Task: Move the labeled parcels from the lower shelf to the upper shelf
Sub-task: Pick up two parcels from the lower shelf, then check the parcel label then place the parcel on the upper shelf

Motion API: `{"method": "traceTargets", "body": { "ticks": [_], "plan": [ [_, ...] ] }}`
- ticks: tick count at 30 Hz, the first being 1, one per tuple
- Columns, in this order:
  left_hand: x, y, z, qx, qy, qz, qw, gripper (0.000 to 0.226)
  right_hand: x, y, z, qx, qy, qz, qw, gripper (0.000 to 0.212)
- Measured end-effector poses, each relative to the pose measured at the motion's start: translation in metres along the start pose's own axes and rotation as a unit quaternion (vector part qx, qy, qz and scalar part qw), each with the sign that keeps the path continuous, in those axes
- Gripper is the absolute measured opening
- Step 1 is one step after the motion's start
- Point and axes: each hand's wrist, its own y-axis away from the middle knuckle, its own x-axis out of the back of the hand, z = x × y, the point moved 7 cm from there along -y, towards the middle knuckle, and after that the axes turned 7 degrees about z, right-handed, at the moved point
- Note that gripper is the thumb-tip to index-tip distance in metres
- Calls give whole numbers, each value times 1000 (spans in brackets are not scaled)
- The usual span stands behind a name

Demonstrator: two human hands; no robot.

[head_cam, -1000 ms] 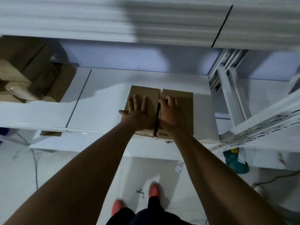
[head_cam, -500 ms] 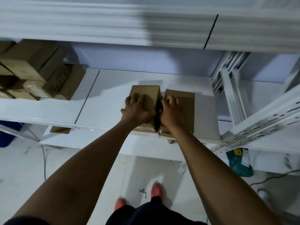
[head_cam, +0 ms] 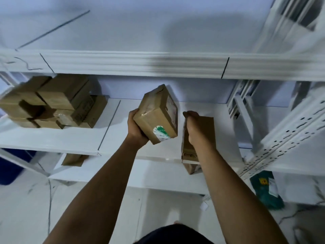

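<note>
The left hand [head_cam: 136, 132] grasps a tilted box [head_cam: 156, 115] clear of the lower shelf [head_cam: 52, 140], its label [head_cam: 161, 133] facing the camera. The right hand [head_cam: 195, 131] clasps a second box [head_cam: 202, 131], standing at that shelf's front edge. The upper shelf [head_cam: 140, 65] lies above. Risk: each one-handed hold may slip, or a raised box may strike the upper shelf's front edge.

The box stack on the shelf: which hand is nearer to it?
Left. The left hand, holding a parcel, is right of the box stack; the right hand grips another parcel farther right.
</note>
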Motion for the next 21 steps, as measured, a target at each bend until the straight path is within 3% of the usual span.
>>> {"method": "traceTargets", "body": {
  "ticks": [2,6,9,16,21],
  "plan": [
    [1,7,-9,20,67,-37,997,63,-9,12,8,-46,-14,-33,998,24],
    [3,21,-23,43,131,-93,986,66,-29,43,22,-129,-129,-139,973,60],
    [15,25,-30,48,167,-99,980,71,-34,62,32,-179,-223,-168,943,57],
    [35,39,-38,59,191,-81,976,71,-48,89,47,-183,-200,-204,941,69],
    [25,55,-31,35,187,-104,976,83,-56,98,46,-148,-232,-246,929,63]
  ]
}}
